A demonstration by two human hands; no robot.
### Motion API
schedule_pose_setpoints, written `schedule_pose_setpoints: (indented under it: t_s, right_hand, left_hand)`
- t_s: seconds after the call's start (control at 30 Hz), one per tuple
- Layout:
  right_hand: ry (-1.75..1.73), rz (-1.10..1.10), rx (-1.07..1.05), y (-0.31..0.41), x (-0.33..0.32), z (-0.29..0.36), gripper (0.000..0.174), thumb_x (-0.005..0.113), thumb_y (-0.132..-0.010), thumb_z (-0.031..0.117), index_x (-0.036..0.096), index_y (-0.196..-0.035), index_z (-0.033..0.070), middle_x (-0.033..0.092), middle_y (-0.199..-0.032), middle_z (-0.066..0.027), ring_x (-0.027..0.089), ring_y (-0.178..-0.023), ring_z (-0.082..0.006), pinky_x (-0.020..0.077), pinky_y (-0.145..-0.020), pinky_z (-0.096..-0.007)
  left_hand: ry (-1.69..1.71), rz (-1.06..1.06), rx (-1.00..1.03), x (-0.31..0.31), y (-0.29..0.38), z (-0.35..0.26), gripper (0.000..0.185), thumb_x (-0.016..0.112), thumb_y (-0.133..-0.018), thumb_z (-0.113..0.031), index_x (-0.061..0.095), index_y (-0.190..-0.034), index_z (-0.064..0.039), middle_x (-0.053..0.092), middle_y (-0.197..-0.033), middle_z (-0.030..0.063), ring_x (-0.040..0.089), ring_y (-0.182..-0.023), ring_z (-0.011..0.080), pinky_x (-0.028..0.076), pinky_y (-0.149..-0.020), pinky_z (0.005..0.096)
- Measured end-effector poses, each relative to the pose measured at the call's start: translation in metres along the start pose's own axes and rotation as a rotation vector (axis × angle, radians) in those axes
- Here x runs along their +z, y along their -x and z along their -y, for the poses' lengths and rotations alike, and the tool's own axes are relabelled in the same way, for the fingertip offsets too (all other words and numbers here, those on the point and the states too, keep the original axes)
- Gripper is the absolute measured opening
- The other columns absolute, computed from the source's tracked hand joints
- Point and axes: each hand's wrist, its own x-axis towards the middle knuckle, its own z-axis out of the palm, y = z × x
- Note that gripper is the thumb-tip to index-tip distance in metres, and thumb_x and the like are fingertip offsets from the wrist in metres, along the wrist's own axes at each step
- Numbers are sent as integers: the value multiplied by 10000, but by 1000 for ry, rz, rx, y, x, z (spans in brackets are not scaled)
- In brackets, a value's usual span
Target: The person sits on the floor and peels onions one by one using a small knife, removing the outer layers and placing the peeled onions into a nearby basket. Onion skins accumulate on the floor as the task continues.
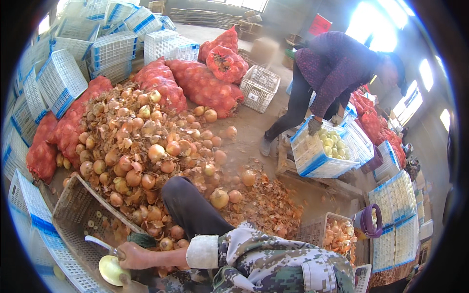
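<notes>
My right hand, below a pale turned-up cuff, is closed on a small knife whose curved white part sticks out to the left. Just beneath it, my left hand, partly cut off by the lower edge, holds a peeled pale onion. Both hands are at the near end of a worn plastic crate, where cut onion slices and bits of skin lie. Unpeeled onions with loose dry skins form a large heap beyond my bent knee.
White and blue crates and red mesh sacks of onions surround the heap. A co-worker bends over a crate of peeled onions on a wooden pallet. At right are a crate of skins and a purple bucket.
</notes>
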Motion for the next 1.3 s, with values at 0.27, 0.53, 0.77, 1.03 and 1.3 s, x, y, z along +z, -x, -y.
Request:
schedule_pose_setpoints:
  t_s: [0.27, 0.53, 0.77, 1.03, 1.3]
  right_hand:
    - [77, -71, -65, -6, -2, -18, 187, 653, -736, 121, 563, -730, -42, 597, -655, -197, 598, -608, -250, 447, -561, -390]
    - [130, 63, 64, -12, -7, -2, 216, 625, -687, 163, 598, -660, -50, 498, -508, -106, 482, -503, -161, 410, -471, -405]
    - [58, 60, 200, -2, -15, 33, 160, 689, -751, 148, 667, -780, -8, 599, -626, -5, 520, -578, -71, 440, -487, -291]
    - [-148, -72, 100, -32, -44, 74, 251, 665, -845, 2, 629, -1093, 17, 666, -810, -29, 591, -614, -67, 457, -486, -205]
    - [328, 138, -181, -16, -65, 40, 340, 699, -901, 252, 640, -1169, 53, 672, -793, -37, 628, -722, -136, 505, -686, -312]
  left_hand:
    - [-59, 73, 86, 34, 7, 1, 769, 768, -794, -376, 450, -1365, 29, 579, -1213, 179, 613, -1039, 287, 521, -898, 401]
    - [-88, 54, 181, 25, -3, -6, 769, 794, -784, -379, 468, -1357, 18, 598, -1187, 172, 635, -1002, 285, 547, -865, 394]
    - [146, -8, 182, 9, -7, -49, 914, 899, -638, -352, 472, -1337, 53, 601, -1171, 194, 641, -1031, 321, 551, -900, 427]
    - [444, -67, -234, -6, -5, -52, 807, 764, -784, -498, 485, -1335, 21, 615, -1220, 147, 648, -1079, 298, 573, -910, 414]
    - [808, -77, -518, -10, 2, -36, 790, 636, -823, -602, 468, -1352, -40, 612, -1238, 144, 650, -1071, 339, 629, -667, 481]
